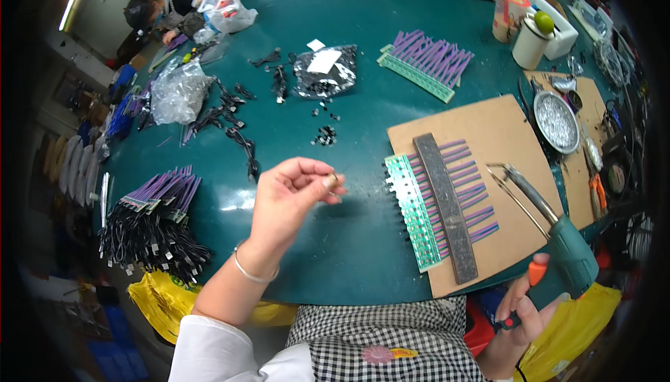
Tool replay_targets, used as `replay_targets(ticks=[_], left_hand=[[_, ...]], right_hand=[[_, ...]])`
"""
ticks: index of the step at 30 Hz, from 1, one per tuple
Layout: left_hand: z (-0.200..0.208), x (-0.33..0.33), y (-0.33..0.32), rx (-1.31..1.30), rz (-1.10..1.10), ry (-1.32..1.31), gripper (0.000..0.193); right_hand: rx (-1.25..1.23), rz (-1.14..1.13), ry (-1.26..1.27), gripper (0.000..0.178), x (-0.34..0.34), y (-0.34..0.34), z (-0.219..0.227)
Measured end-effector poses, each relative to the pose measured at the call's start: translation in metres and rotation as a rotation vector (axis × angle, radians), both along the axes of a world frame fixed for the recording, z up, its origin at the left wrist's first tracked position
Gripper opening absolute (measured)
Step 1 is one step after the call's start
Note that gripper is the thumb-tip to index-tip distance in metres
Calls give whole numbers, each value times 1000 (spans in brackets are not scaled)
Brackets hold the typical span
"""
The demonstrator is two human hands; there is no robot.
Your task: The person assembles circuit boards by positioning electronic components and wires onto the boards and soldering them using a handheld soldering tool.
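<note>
My left hand [283, 204], a bangle on its wrist, is raised over the middle of the table. Its thumb and fingers pinch a tiny item too small to make out. At the lower right, my right hand [520, 316] grips a teal soldering gun [574, 253] with an orange trigger. The metal tip and thin feed tube point up and left over a cardboard sheet [488, 127]. On that sheet's left edge lies a green circuit board panel [413, 214]. Purple-blue wires [481, 218] run from it beneath a dark flat bar [447, 207] that lies across them.
Small black parts [324, 135] lie beyond my left hand, near a bag of black parts [325, 73]. A heap of black cables [153, 232] sits at left. Another wired panel [419, 78], a metal dish [556, 122] and cups [532, 43] stand farther right. A co-worker [167, 15] sits far left.
</note>
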State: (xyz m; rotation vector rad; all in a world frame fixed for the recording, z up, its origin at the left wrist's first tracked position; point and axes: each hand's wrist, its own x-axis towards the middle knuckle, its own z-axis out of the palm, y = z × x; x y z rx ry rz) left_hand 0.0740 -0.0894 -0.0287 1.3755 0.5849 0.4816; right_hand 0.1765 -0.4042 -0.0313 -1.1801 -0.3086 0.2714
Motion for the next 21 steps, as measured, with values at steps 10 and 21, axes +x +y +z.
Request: replay_targets(ticks=[10,21], left_hand=[[6,-8,-107,1084,-528,-639,13],[-5,-13,-117,630,-588,-244,12]], right_hand=[[-153,351,160,60,-36,27,5],[-222,510,-15,60,-24,21,-1]])
